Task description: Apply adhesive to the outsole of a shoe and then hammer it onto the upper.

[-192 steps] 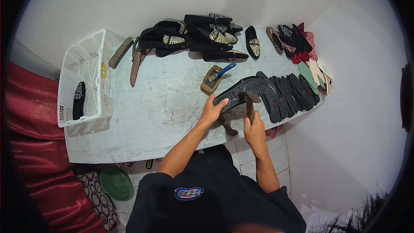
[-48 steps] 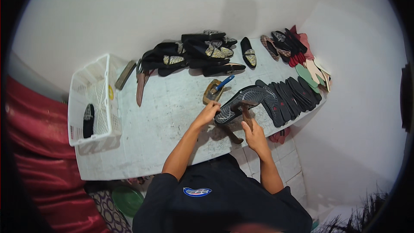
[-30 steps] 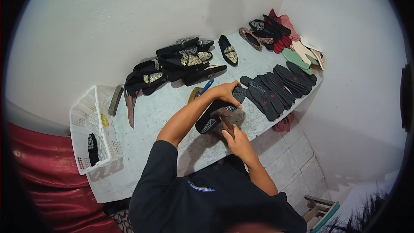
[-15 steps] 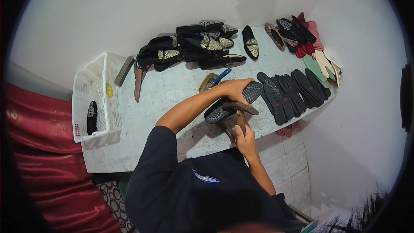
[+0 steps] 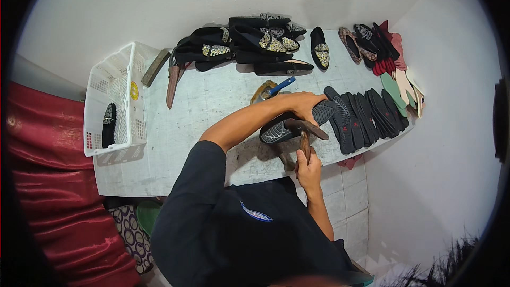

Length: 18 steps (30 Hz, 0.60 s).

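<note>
My left hand (image 5: 307, 105) is wrapped around a black shoe turned sole up, its fingers partly hidden. The ridged black sole (image 5: 275, 132) shows on both sides of the hand. In my right hand (image 5: 309, 168) is a hammer (image 5: 305, 144), gripped by its wooden handle. The dark hammer head lies over the sole, close to my left thumb; whether it touches the sole I cannot tell. Below the shoe, a dark metal piece (image 5: 287, 160) sticks out toward the table's near edge, mostly hidden. Just beyond my left wrist is a blue-handled brush (image 5: 281, 86) at a brownish container (image 5: 261, 92).
Several black soles (image 5: 366, 119) stand in a row at the right. Black shoes with glittery uppers (image 5: 265, 45) are piled at the back, beside pincers (image 5: 173, 82) and a dark block (image 5: 155, 67). A white basket (image 5: 137, 122) holding one shoe stands at the left.
The whole view has shifted slightly, so the table's contents sit farther right. My hands, the shoe and the hammer keep nearly the same places relative to each other.
</note>
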Tool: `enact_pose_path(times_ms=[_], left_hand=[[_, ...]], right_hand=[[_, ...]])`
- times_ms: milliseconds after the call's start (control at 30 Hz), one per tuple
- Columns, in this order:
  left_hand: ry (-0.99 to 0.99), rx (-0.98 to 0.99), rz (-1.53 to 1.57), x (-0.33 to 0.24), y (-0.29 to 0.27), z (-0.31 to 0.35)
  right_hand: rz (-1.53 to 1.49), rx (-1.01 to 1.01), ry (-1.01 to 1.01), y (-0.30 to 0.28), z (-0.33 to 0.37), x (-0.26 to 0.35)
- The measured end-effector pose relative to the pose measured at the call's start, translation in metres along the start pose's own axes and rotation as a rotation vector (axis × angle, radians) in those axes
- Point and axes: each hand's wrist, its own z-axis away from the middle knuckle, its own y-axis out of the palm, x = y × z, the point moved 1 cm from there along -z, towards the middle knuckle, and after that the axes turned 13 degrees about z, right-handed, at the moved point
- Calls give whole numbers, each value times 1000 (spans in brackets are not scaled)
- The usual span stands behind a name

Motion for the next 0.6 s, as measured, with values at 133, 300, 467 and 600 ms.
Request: enact_pose_path(times_ms=[133,300,467,600], left_hand=[[-33,7,39,2,0,2],[11,-66,113,10,4,3],[-68,-228,326,25,4,14],[-183,-35,638,51,3,35]], right_hand=[[103,69,51,-13,1,14],[193,108,24,-16,2,50],[304,9,-59,6,12,29],[246,105,141,4,11,21]])
